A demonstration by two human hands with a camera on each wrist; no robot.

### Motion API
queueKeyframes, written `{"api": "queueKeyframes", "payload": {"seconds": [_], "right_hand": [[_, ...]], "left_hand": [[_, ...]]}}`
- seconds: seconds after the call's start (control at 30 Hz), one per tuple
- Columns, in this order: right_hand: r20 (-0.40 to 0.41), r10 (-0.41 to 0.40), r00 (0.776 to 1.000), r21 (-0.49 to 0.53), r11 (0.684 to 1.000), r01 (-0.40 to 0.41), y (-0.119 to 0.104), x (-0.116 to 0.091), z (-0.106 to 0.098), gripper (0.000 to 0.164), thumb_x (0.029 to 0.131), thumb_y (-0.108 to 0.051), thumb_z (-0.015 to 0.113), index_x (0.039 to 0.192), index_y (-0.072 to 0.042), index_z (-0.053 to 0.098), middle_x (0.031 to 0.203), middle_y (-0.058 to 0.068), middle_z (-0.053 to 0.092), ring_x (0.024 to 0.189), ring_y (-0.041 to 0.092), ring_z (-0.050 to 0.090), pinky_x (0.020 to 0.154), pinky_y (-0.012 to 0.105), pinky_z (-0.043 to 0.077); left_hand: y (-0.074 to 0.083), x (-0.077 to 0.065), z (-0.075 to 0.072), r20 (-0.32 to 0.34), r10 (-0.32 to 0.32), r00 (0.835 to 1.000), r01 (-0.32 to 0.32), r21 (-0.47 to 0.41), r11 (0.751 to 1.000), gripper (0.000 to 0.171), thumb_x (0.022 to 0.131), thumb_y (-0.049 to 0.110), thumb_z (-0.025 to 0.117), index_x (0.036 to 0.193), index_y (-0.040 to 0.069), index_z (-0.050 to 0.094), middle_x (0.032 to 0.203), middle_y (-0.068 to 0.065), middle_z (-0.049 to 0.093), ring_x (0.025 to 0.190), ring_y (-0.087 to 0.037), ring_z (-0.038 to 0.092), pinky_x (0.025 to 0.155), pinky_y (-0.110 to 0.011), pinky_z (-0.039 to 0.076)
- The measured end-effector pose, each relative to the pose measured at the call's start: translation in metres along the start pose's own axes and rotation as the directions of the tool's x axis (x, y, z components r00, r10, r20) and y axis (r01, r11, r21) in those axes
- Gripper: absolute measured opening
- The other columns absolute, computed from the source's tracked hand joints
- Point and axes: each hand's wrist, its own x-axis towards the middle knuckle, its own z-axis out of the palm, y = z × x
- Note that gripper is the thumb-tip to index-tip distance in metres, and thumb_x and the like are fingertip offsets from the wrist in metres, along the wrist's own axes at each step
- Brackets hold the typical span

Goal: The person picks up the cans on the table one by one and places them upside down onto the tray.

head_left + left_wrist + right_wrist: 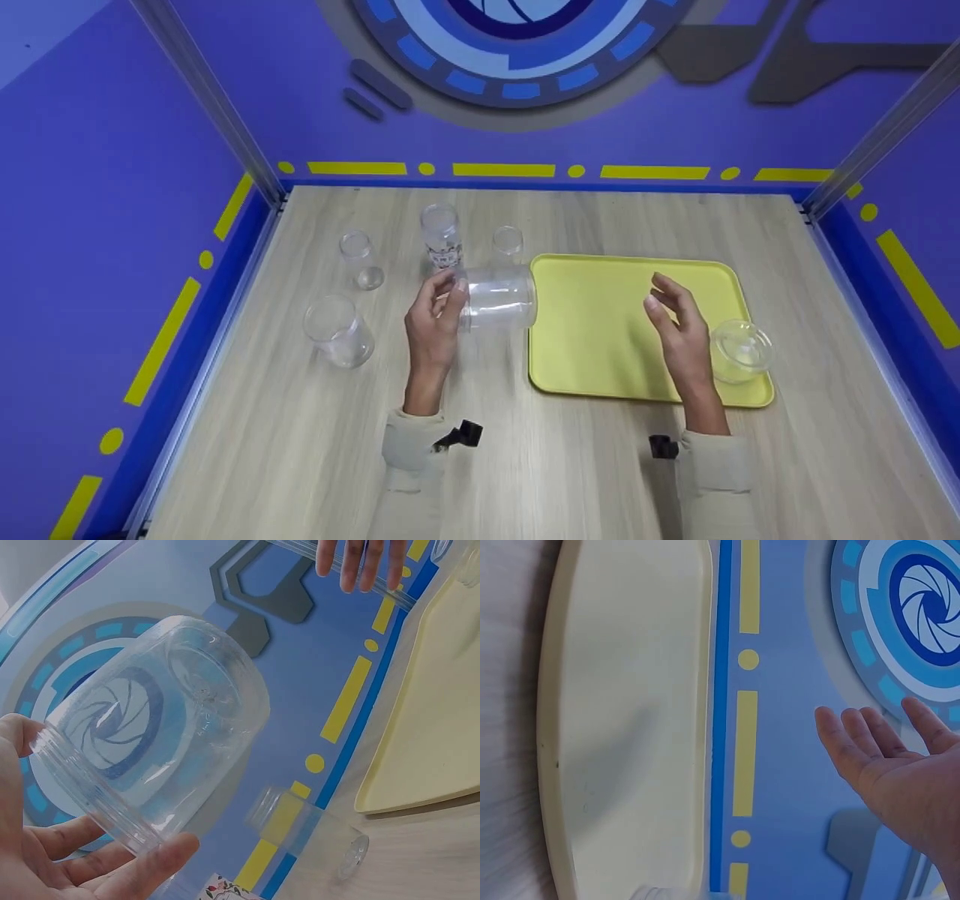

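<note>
In the head view my left hand [435, 319] grips a clear plastic jar [499, 300] by its threaded mouth. The jar lies sideways in the air, its base pointing right toward the yellow tray [592, 330]. Fingers and thumb spread around the rim in the left wrist view, where the jar [165, 727] looks hollow and lidless. My right hand [686, 337] hovers over the right part of the tray with nothing in it, fingers loosely bent. Close by that hand, a round clear jar [741, 349] stands at the tray's right edge.
Several more clear jars stand on the left side of the wooden table: a wide one [340, 334], a small one [361, 259], and a tall one [441, 236] with a printed label. Another small jar [508, 240] is behind the held one. Blue panels [480, 142] wall the table.
</note>
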Motion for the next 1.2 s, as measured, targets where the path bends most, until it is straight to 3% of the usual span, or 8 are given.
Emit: {"api": "queueKeyframes", "payload": {"seconds": [0.23, 0.53, 0.8, 1.2], "right_hand": [[0.012, -0.008, 1.000, 0.017, 1.000, 0.008, -0.001, -0.001, 0.003, 0.051, 0.110, -0.019, 0.059, 0.157, -0.002, 0.047, 0.157, 0.011, 0.050, 0.144, 0.027, 0.046, 0.108, 0.026, 0.041], [0.026, -0.025, 0.999, 0.050, 0.998, 0.024, -0.003, 0.001, 0.010, 0.049, 0.110, -0.015, 0.057, 0.156, -0.001, 0.048, 0.156, 0.012, 0.050, 0.144, 0.029, 0.045, 0.107, 0.025, 0.042], [0.016, -0.047, 0.999, 0.088, 0.995, 0.045, -0.004, 0.002, 0.018, 0.047, 0.109, -0.011, 0.058, 0.153, 0.002, 0.050, 0.154, 0.018, 0.052, 0.142, 0.030, 0.048, 0.107, 0.024, 0.044], [0.031, -0.063, 0.998, 0.148, 0.987, 0.058, -0.006, 0.000, 0.025, 0.046, 0.109, -0.008, 0.056, 0.153, 0.005, 0.049, 0.153, 0.023, 0.050, 0.141, 0.035, 0.047, 0.108, 0.026, 0.046]], "left_hand": [[0.002, -0.001, 0.002, -0.001, -0.024, 1.000, 0.024, 0.004, 1.000, 0.051, 0.099, 0.038, 0.064, 0.137, 0.003, 0.067, 0.125, -0.015, 0.070, 0.108, -0.027, 0.072, 0.092, -0.042, 0.058], [0.002, 0.001, 0.006, -0.018, -0.011, 1.000, 0.010, -0.038, 0.999, 0.047, 0.099, 0.031, 0.067, 0.134, -0.001, 0.068, 0.122, -0.017, 0.071, 0.103, -0.029, 0.073, 0.089, -0.035, 0.058], [0.004, -0.001, 0.010, 0.000, -0.017, 1.000, 0.017, -0.006, 1.000, 0.050, 0.098, 0.039, 0.066, 0.134, 0.003, 0.069, 0.123, -0.013, 0.071, 0.103, -0.023, 0.073, 0.090, -0.037, 0.058], [0.005, -0.004, 0.014, 0.013, -0.003, 1.000, 0.003, -0.022, 1.000, 0.049, 0.099, 0.037, 0.065, 0.134, 0.002, 0.068, 0.126, -0.014, 0.071, 0.107, -0.026, 0.072, 0.093, -0.038, 0.058]]}}
